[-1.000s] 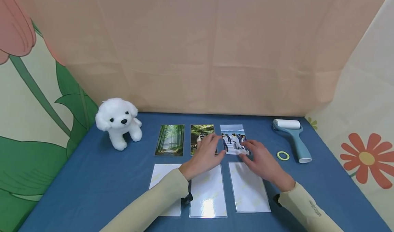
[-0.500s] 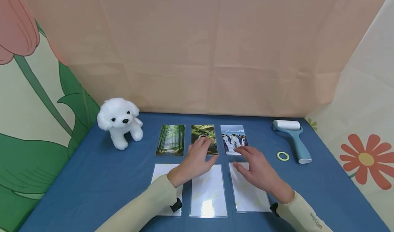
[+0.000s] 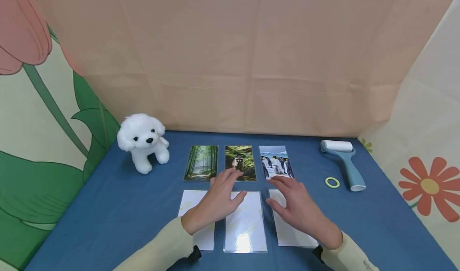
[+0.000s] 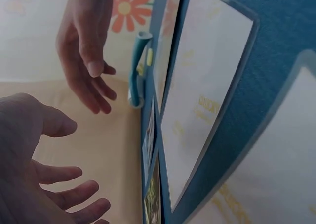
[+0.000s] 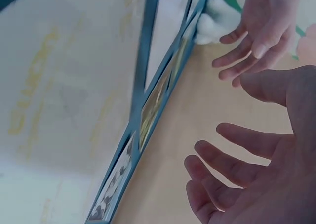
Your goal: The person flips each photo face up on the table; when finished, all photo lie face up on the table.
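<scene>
My left hand [image 3: 218, 199] hovers above the white cards at left and middle, fingers spread and holding nothing. Over the right white card [image 3: 292, 231] is my right hand [image 3: 298, 205], likewise empty with relaxed fingers. Three photo cards lie in a row behind: a forest picture [image 3: 201, 163], a raccoon picture [image 3: 240, 157] and a penguin picture [image 3: 276, 159]. Nearer me lie the left white card [image 3: 205, 237] and the middle white card [image 3: 246, 223], both partly or fully glossy. In the left wrist view, a white card [image 4: 207, 80] with faint yellow print lies apart from the fingers.
A white plush dog [image 3: 143, 141] stands at the back left of the blue tabletop [image 3: 118, 215]. A blue-handled lint roller [image 3: 346, 163] lies at the right, beside a small yellow-green ring [image 3: 332, 182]. A tan backdrop [image 3: 248, 63] rises behind the table.
Both hands have drawn back toward me and to the left, away from the photo cards. The raccoon and penguin pictures are now less covered. The cards stay in their rows.
</scene>
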The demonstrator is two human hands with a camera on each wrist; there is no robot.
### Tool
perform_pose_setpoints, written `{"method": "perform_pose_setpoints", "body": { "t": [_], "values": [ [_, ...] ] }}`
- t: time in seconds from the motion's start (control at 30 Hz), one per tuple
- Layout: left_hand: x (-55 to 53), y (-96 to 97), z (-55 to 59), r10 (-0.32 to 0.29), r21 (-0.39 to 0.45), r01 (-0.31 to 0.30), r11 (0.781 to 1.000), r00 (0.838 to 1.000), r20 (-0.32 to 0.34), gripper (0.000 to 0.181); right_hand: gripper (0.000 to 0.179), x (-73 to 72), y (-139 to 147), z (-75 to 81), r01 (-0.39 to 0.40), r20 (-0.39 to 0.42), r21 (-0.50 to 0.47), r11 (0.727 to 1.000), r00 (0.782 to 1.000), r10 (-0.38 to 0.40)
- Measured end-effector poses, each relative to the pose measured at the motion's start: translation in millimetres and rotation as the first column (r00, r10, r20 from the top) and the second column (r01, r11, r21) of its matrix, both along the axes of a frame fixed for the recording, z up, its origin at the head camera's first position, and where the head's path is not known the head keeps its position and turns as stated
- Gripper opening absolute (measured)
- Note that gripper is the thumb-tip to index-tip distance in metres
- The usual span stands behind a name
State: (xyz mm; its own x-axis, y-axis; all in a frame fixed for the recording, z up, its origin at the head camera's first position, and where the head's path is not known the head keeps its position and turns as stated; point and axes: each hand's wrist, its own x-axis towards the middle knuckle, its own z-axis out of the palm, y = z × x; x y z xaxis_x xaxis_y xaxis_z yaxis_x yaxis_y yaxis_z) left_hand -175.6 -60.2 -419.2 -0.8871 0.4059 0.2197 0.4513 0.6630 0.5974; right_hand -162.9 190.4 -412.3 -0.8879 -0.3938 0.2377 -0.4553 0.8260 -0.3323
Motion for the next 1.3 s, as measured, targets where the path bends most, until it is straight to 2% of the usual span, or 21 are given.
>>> {"method": "perform_pose_setpoints", "body": {
  "t": [0.2, 0.4, 0.8, 1.07, 1.3],
  "values": [
    [11.9, -12.6, 0.5, 0.022, -0.011, -0.022, 1.000, 0.999, -0.024, 0.053, 0.053, 9.9, -8.6, 2.5, -0.026, 0.005, 0.008, 1.000, 1.000, 0.026],
    [24.6, -24.8, 2.4, 0.069, -0.009, -0.069, 0.998, 0.998, -0.008, 0.051, 0.053, 18.5, -19.6, 4.0, -0.053, 0.042, 0.038, 0.998, 0.998, 0.052],
    [46.1, -48.0, -2.0, 0.138, -0.030, -0.137, 0.990, 0.990, 0.022, 0.051, 0.048, 30.7, -38.2, 1.0, -0.180, 0.030, 0.001, 0.984, 0.983, 0.180],
    [56.3, -63.2, -4.1, 0.198, -0.073, -0.196, 0.978, 0.980, 0.010, 0.049, 0.046, 39.5, -54.8, -8.7, -0.242, 0.098, 0.058, 0.969, 0.967, 0.235],
    [65.9, -77.1, -6.6, 0.256, -0.133, -0.247, 0.960, 0.965, 0.055, 0.050, 0.046, 42.7, -68.3, -13.1, -0.286, 0.099, 0.058, 0.956, 0.955, 0.280]
  ]
}}
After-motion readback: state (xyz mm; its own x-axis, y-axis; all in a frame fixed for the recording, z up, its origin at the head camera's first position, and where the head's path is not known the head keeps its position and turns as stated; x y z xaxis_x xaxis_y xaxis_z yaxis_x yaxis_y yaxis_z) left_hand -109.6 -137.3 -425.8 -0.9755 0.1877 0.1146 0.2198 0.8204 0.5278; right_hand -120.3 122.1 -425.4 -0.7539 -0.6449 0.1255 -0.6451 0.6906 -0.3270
